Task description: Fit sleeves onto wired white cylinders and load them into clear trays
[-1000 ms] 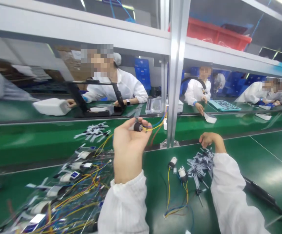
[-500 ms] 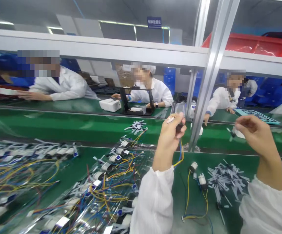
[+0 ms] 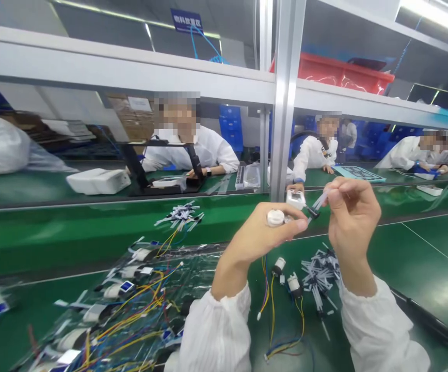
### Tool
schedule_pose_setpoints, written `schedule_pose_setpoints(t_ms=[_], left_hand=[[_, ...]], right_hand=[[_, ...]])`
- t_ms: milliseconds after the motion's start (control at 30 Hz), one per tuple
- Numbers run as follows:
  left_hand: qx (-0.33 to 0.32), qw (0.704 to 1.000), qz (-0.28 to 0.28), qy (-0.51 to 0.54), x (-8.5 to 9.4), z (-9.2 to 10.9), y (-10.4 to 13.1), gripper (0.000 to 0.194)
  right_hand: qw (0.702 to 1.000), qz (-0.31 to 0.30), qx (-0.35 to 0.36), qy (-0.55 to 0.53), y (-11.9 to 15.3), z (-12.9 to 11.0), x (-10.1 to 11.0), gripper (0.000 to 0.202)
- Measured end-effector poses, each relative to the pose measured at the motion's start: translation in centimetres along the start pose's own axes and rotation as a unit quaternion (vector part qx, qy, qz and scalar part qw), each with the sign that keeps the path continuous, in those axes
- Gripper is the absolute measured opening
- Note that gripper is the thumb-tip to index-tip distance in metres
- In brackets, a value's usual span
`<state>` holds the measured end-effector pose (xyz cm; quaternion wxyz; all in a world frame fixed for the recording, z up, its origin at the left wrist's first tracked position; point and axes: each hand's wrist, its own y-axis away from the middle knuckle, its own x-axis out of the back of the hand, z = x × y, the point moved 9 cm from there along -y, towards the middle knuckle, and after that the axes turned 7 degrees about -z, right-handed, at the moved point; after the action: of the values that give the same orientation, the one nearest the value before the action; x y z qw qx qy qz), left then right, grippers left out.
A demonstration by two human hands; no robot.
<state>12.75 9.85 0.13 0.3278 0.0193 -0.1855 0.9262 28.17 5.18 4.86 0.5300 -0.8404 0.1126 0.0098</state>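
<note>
Smooth green worktop (image 3: 436, 243) threw back overhead light in a glossy sheen, while a silvery metal post (image 3: 286, 103) gleamed beside a smooth, low-sheen white beam (image 3: 131, 62). Glossy red plastic formed a bin (image 3: 340, 75) overhead; brown cardboard boxes (image 3: 136, 121) looked matt. Thin white cloth sleeves (image 3: 218, 330) lay in soft, matt wrinkles. The white round part (image 3: 275, 218) had a smooth, plastic-looking face, and the pale strip (image 3: 319, 203) looked like translucent plastic. Clear plastic film (image 3: 204, 263) shone in creases beneath smooth, plastic-coated wires (image 3: 146, 289). A slim black tool (image 3: 421, 312) had a smooth surface with faint highlights.
</note>
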Motion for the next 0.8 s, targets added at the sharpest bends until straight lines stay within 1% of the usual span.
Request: schedule_pose_setpoints(t_ms=[133,233,267,333,400,433,467,533,600,700,800], left_hand=[[0.001,1.0,0.013,0.021,-0.1,-0.3,-0.3,0.025],[-0.003,1.0,0.008,0.011,-0.3,-0.3,-0.4,0.026],[-0.007,1.0,0.013,0.002,-0.2,-0.2,-0.4,0.027],[-0.011,0.999,0.035,-0.017,0.2,0.2,-0.2,0.03],[-0.012,0.997,0.066,-0.038,0.8,0.6,0.1,0.031],[-0.013,0.995,0.08,-0.054,1.0,0.9,0.3,0.031],[-0.017,0.993,0.092,-0.075,1.3,1.2,0.4,0.032],[-0.03,0.986,0.111,-0.122,1.6,1.8,0.8,0.032],[-0.036,0.977,0.124,-0.17,1.8,2.1,1.1,0.03],[-0.024,0.966,0.137,-0.218,2.2,1.8,1.4,0.024],[-0.011,0.957,0.163,-0.242,2.9,1.5,1.5,0.022]], right_hand=[[1.0,0.017,-0.009,-0.009,0.3,-0.1,-0.1,0.018],[1.0,0.006,-0.002,-0.021,0.6,-0.6,-0.6,0.012],[1.0,-0.004,-0.006,-0.02,0.6,-0.6,-0.8,0.014],[0.999,-0.029,-0.037,-0.011,0.5,-0.1,-1.1,0.03],[0.994,-0.059,-0.09,0.003,0.5,0.9,-1.4,0.051],[0.989,-0.084,-0.122,0.009,0.5,1.6,-1.7,0.057],[0.981,-0.118,-0.155,0.014,0.6,2.2,-2.2,0.057],[0.958,-0.194,-0.208,0.021,1.2,3.3,-3.4,0.043],[0.941,-0.245,-0.23,0.039,1.7,3.7,-4.1,0.031],[0.938,-0.257,-0.22,0.076,1.7,3.5,-4.2,0.025],[0.949,-0.234,-0.207,0.048,1.4,3.1,-3.9,0.02]])
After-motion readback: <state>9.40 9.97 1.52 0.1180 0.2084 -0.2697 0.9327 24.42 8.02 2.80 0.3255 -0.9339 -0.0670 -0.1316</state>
